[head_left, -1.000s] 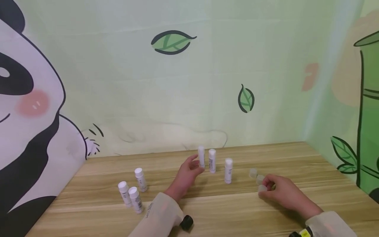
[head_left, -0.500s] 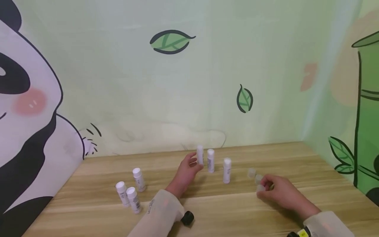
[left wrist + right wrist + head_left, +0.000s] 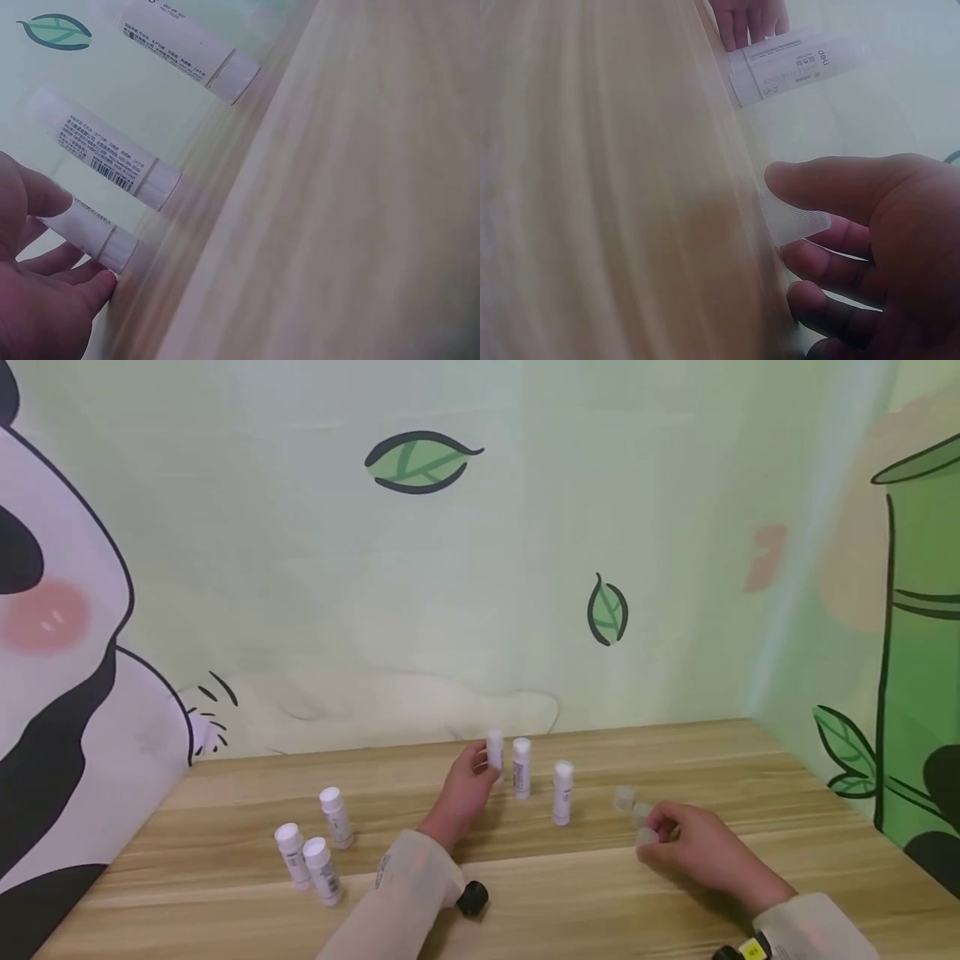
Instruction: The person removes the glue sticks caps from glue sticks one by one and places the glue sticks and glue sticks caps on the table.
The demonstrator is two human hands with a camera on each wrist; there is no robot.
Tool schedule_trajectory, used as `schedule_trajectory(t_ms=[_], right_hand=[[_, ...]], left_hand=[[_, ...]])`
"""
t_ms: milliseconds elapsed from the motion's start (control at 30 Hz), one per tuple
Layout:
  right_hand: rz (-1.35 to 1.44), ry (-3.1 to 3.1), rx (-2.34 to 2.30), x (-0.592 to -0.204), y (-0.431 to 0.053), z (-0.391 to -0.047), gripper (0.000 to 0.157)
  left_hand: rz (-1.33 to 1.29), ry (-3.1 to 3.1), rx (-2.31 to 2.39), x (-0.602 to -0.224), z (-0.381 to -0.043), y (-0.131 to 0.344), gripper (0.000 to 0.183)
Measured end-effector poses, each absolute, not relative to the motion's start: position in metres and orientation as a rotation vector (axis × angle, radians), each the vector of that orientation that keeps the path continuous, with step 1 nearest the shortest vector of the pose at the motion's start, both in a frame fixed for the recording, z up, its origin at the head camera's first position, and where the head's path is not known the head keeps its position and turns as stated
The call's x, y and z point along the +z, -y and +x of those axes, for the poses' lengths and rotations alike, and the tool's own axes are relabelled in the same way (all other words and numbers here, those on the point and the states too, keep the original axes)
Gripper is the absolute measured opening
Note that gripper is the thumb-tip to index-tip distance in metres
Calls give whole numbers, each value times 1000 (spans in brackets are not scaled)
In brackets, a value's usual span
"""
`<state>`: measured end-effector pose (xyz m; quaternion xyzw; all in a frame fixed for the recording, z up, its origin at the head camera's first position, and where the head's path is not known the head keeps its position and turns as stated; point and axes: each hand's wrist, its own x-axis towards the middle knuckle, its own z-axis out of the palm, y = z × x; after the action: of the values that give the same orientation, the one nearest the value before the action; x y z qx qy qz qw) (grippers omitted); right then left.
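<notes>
My left hand [image 3: 459, 789] holds an upright white glue stick [image 3: 495, 752] near the back of the table, with the thumb in front and fingers round the far side. The left wrist view has the fingertips low by the base of that glue stick [image 3: 94, 231]. Two more glue sticks, one in the middle [image 3: 521, 768] and one nearer [image 3: 562, 793], stand to its right. My right hand [image 3: 693, 843] pinches a small translucent cap [image 3: 647, 837] between thumb and fingers at the tabletop; its ribbed side shows in the right wrist view. Two similar caps [image 3: 624, 797] sit just beyond it.
Three white glue sticks [image 3: 321, 870] stand grouped at the left of the wooden table [image 3: 525, 902]. Behind the table's back edge hangs a pale green cloth [image 3: 487, 568] printed with leaves and a panda. Black devices are strapped at both sleeves.
The head view has turned slightly right, so everything sits further left. My left fingers have come in closer round the glue stick. The right hand stays at the same cap.
</notes>
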<state>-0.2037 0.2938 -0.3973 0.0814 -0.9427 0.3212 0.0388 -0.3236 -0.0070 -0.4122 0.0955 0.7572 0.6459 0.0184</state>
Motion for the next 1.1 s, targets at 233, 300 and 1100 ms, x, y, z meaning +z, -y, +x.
schedule_trajectory(t_ms=[233,300,1100], right_hand=[[229,2892,965,-395,-293,-206,27],[224,2888,961,-394,-292,-207,27],[210,2903,977,-397,-292,-205,30]], left_hand=[[304,-2382,2031,-410,-332,4,41],[307,-2395,2025,-409,-333,3,41],[298,-2412,2050,-414,-330,4,36]])
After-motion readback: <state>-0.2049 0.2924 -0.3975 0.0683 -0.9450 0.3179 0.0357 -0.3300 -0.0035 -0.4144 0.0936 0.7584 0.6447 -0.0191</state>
